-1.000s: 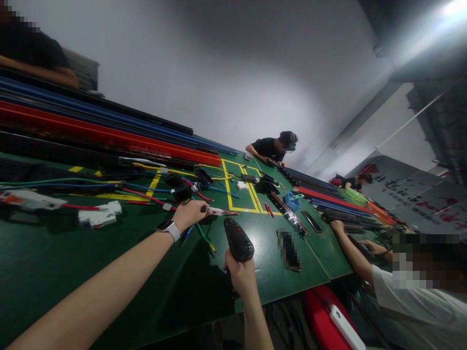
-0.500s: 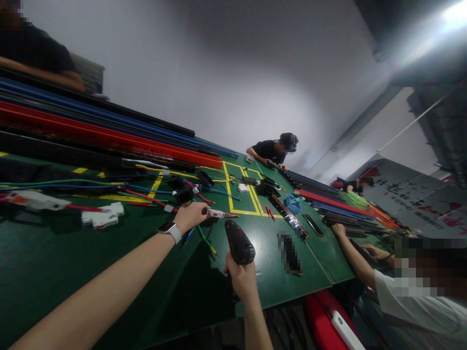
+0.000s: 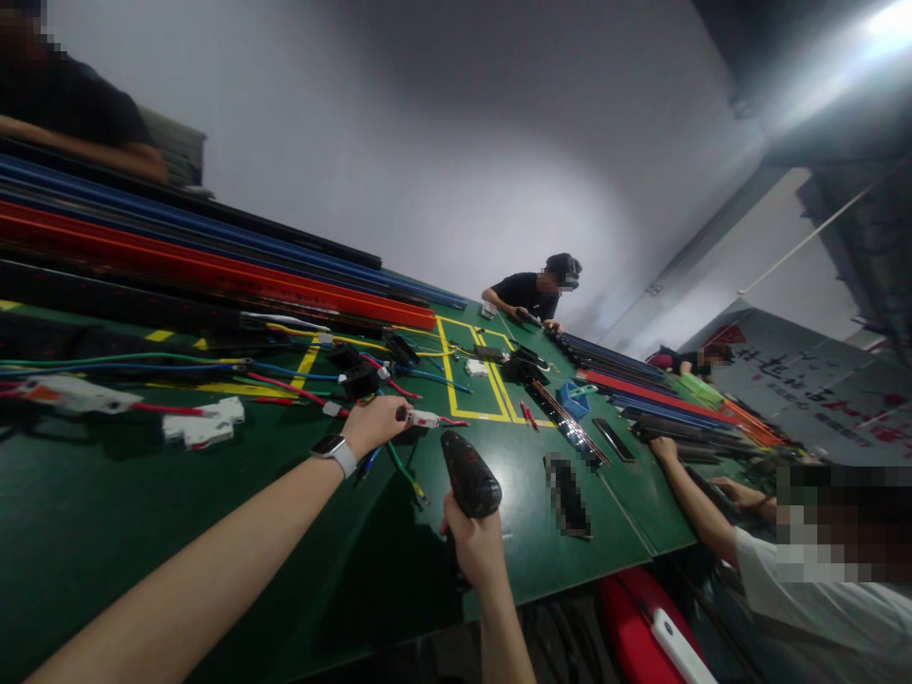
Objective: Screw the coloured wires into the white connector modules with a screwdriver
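**Lining up driver on small breaker**

Holding step is judged in hand: a small white breaker (image 3: 422, 417) w/ red wire is pinned on the green bench (image 3: 106, 532) by the left hand (image 3: 374, 425), fingers curled shut around its near end. Smartwatch (image 3: 334, 450) is seen on that wrist. Approx. at 5 o'clock from the breaker, a black cordless driver (image 3: 468, 472) is gripped by the right hand (image 3: 476, 548), fingers wrapped fully round the handle; the nose is aimed toward 11 o'clock, just short of the breaker, not touching it. Bit tip can't be made out.

Next move is judged to call for the nose to be brought onto a terminal screw, kept square, w/ the breaker kept pressed flat so it isn't spun.

Loose wires (image 3: 299, 370) are spread at 10 o'clock; two more white breakers (image 3: 203, 425) lie further left. A co-worker's arm (image 3: 688, 499) rests at 3 o'clock
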`<state>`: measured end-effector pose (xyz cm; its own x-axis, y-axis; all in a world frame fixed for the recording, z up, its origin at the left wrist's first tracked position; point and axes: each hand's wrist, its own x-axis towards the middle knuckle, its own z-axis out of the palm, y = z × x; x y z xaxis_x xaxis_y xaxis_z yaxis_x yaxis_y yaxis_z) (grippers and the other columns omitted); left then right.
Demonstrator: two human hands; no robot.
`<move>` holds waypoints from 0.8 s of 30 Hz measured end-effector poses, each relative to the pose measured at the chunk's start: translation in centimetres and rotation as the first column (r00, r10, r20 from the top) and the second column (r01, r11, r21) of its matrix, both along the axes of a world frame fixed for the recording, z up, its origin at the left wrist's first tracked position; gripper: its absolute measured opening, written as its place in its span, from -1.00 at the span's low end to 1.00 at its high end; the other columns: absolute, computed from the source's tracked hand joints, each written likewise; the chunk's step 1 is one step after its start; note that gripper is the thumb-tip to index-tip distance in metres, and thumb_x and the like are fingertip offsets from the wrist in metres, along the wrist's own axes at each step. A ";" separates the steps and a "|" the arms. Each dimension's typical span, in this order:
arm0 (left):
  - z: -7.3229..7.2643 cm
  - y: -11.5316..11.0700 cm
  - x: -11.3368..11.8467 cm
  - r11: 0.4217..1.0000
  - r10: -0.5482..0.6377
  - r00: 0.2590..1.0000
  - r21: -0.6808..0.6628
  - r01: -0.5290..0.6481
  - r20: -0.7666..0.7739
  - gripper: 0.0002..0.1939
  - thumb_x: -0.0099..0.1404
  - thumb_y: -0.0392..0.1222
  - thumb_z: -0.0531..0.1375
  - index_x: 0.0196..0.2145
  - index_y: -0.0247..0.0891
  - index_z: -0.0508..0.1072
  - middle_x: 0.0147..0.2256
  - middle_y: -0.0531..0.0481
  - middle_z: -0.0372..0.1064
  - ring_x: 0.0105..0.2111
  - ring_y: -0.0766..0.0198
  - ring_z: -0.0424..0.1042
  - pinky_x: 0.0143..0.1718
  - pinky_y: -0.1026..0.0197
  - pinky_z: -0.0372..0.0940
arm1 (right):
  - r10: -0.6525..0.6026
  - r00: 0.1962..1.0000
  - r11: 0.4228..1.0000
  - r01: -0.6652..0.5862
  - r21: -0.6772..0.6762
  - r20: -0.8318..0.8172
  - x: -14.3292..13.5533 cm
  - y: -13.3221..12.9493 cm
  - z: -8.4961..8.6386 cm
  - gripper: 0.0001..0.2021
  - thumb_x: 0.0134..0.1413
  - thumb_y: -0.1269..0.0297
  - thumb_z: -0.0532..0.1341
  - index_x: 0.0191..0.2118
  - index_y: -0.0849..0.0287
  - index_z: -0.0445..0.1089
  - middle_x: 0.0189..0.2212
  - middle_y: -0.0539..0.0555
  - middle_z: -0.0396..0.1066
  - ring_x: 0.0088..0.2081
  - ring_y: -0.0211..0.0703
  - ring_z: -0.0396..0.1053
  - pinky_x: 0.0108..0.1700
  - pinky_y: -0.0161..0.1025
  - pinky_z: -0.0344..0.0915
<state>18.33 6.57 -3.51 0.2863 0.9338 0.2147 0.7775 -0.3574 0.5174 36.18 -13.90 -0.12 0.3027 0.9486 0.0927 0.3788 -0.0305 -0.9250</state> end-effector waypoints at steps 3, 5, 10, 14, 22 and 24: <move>0.0 0.0 0.0 1.000 0.001 1.000 -0.013 -0.001 0.006 -0.65 0.22 0.06 0.27 -0.05 0.02 0.58 -0.05 0.03 0.58 -0.05 0.10 0.53 -0.27 0.24 0.32 | 0.015 0.999 1.000 -0.015 -0.013 -0.049 0.0 0.0 0.2 -0.85 0.05 0.20 0.23 -0.37 0.18 0.44 -0.62 -0.02 0.39 -0.53 -0.16 0.36 -0.39 -0.28 0.29; 0.0 0.0 0.0 1.000 0.001 1.000 -0.014 -0.001 0.012 -0.66 0.22 0.06 0.27 -0.06 0.02 0.59 -0.05 0.03 0.58 -0.05 0.11 0.53 -0.27 0.24 0.31 | 0.007 0.999 1.000 -0.007 -0.015 -0.052 0.0 0.0 0.3 -0.85 0.05 0.20 0.23 -0.37 0.18 0.44 -0.62 -0.03 0.39 -0.53 -0.16 0.35 -0.39 -0.28 0.29; 0.1 0.0 0.0 1.000 -0.003 1.000 -0.020 0.003 0.020 -0.67 0.21 0.06 0.28 -0.07 0.01 0.59 -0.04 0.02 0.58 -0.03 0.10 0.53 -0.25 0.26 0.32 | -0.009 0.999 1.000 0.009 -0.010 -0.047 -0.1 0.0 0.2 -0.85 0.05 0.20 0.25 -0.36 0.18 0.44 -0.62 -0.03 0.39 -0.53 -0.16 0.35 -0.39 -0.27 0.27; 0.1 0.0 0.1 1.000 0.000 1.000 -0.004 0.000 0.015 -0.66 0.22 0.06 0.28 -0.06 0.02 0.59 -0.05 0.01 0.59 -0.04 0.09 0.53 -0.23 0.25 0.33 | -0.003 1.000 1.000 0.003 -0.021 -0.013 -0.1 -0.1 -0.1 -0.82 0.11 0.18 0.22 -0.42 0.16 0.42 -0.61 -0.02 0.38 -0.51 -0.16 0.34 -0.38 -0.27 0.25; -0.1 0.1 0.1 1.000 0.004 1.000 0.000 -0.004 0.007 -0.65 0.23 0.10 0.26 -0.07 0.01 0.60 -0.06 0.00 0.59 -0.05 0.10 0.53 -0.26 0.25 0.31 | -0.009 1.000 0.999 0.009 -0.035 -0.009 0.2 -0.1 -0.9 -0.78 0.12 0.15 0.22 -0.47 0.15 0.39 -0.59 0.00 0.37 -0.50 -0.15 0.34 -0.38 -0.27 0.24; 0.0 0.1 0.1 1.000 0.006 1.000 -0.002 -0.006 0.009 -0.65 0.23 0.11 0.27 -0.07 0.01 0.60 -0.06 0.00 0.59 -0.05 0.10 0.53 -0.26 0.25 0.31 | 0.002 1.000 1.000 -0.002 -0.024 -0.012 0.2 -0.1 -0.9 -0.79 0.13 0.15 0.22 -0.44 0.15 0.40 -0.59 0.00 0.37 -0.50 -0.15 0.33 -0.39 -0.27 0.24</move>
<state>18.47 6.65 -3.56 0.2785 0.9359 0.2157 0.7754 -0.3516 0.5246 36.37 -14.00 -1.01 0.3015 0.9512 0.0665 0.3681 -0.0517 -0.9284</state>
